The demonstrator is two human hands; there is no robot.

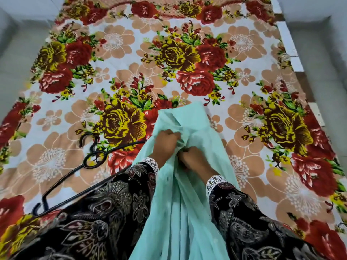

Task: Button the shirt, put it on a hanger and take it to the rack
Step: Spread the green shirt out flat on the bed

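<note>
The mint-green shirt (187,194) is lying on the floral bedsheet (187,53), bunched under both hands: left hand (166,145) and right hand (193,159) are pinching its fabric. The black hanger (90,162) is lying left of the shirt.

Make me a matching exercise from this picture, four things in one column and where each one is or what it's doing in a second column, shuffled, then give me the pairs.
Column one:
1. shirt
2. hanger
3. left hand
4. bedsheet

Column two:
A. black, lying on the bed left of the pale green cloth
B. floral print, spread over the bed
C. pale green, held up in the middle by both hands
D. grips the cloth just left of the right hand

Pairs: 1-C, 2-A, 3-D, 4-B
</note>
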